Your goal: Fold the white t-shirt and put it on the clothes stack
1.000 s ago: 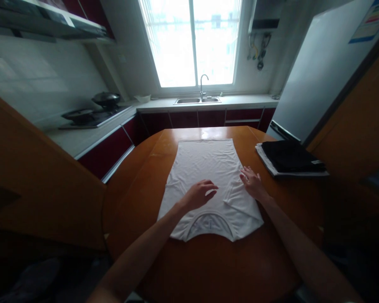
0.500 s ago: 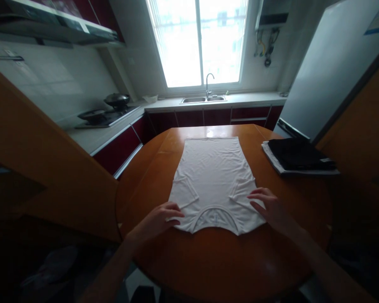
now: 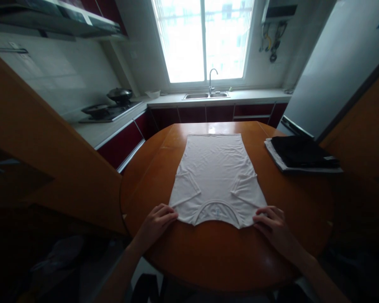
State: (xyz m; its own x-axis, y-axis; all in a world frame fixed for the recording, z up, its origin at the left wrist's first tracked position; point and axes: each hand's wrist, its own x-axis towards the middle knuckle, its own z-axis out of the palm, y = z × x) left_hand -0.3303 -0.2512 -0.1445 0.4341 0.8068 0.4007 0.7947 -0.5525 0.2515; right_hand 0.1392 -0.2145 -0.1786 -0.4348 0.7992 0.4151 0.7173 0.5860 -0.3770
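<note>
A white T-shirt (image 3: 217,168) lies spread on the wooden table, its neckline toward me and its hem at the far side. Both sleeves are folded inward over the body. At the shirt's near left shoulder corner, my left hand (image 3: 158,221) is closed, with the fingertips pinching the edge of the cloth. My right hand (image 3: 271,221) grips the near right shoulder corner in the same way, thumb and fingers together.
The oval wooden table (image 3: 221,261) has a stack of folded dark and white clothes (image 3: 303,152) on its right side. Beyond it are a counter with a sink (image 3: 205,96), a stove (image 3: 110,111) with pans, and a fridge (image 3: 322,71) at right.
My left hand has drawn back slightly to the shirt's left corner. My right hand has come down from beside the right sleeve to the right corner, its fingers closing on the cloth.
</note>
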